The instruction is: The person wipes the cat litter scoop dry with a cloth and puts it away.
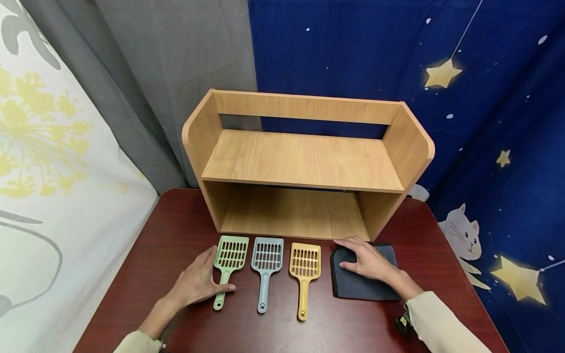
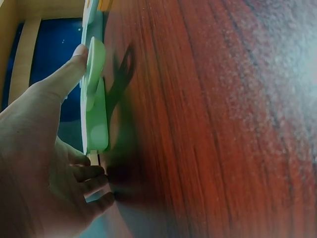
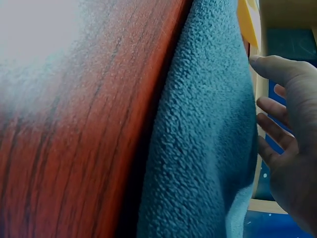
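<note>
Three slotted litter scoops lie in a row on the table: a green litter scoop (image 1: 231,252), a blue litter scoop (image 1: 267,255) and a yellow litter scoop (image 1: 305,262). At the green one, my left hand (image 1: 196,279) has its thumb across the handle and its fingers along the left side of the scoop head. The left wrist view shows that thumb (image 2: 72,67) against the handle, the fingers not curled round it. My right hand (image 1: 368,262) rests on a folded dark grey cloth (image 1: 371,289), fingers spread and relaxed. Fleecy pile shows on the cloth in the right wrist view.
Behind the scoops stands a two-tier wooden shelf (image 1: 304,157) with raised sides and a back rail. The dark red table (image 1: 172,235) has rounded far corners. A blue starry curtain (image 1: 344,49), a grey curtain (image 1: 176,49) and a white patterned cloth (image 1: 66,235) hang around it.
</note>
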The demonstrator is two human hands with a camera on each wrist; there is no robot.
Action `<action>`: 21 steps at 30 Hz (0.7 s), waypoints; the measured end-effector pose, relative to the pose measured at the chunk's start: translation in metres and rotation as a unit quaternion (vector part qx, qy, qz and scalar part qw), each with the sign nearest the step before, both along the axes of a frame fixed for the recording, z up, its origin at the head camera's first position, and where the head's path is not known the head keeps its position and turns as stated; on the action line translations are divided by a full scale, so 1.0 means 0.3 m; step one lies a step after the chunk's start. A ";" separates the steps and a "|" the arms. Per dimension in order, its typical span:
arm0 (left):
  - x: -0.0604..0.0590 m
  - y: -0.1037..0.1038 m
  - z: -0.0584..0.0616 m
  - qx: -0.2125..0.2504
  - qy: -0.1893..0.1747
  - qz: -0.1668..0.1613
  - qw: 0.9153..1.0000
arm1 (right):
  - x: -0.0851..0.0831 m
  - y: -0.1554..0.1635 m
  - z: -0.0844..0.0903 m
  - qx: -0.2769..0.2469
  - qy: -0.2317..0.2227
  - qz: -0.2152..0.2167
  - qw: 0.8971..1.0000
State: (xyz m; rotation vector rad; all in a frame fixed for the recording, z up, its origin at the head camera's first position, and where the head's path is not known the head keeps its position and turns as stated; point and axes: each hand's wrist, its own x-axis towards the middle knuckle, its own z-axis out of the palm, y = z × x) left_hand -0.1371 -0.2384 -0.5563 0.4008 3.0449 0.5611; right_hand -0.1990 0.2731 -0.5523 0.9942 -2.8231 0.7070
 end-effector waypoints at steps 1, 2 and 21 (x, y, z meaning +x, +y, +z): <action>0.000 0.001 -0.001 -0.002 0.001 0.001 1.000 | -0.004 -0.001 -0.003 0.003 -0.004 0.001 1.000; 0.001 0.002 -0.001 -0.002 0.001 0.001 1.000 | -0.007 -0.002 -0.007 0.005 -0.008 0.001 1.000; -0.002 -0.011 0.004 -0.001 -0.004 -0.007 1.000 | -0.043 -0.015 -0.015 -0.024 -0.042 0.028 0.998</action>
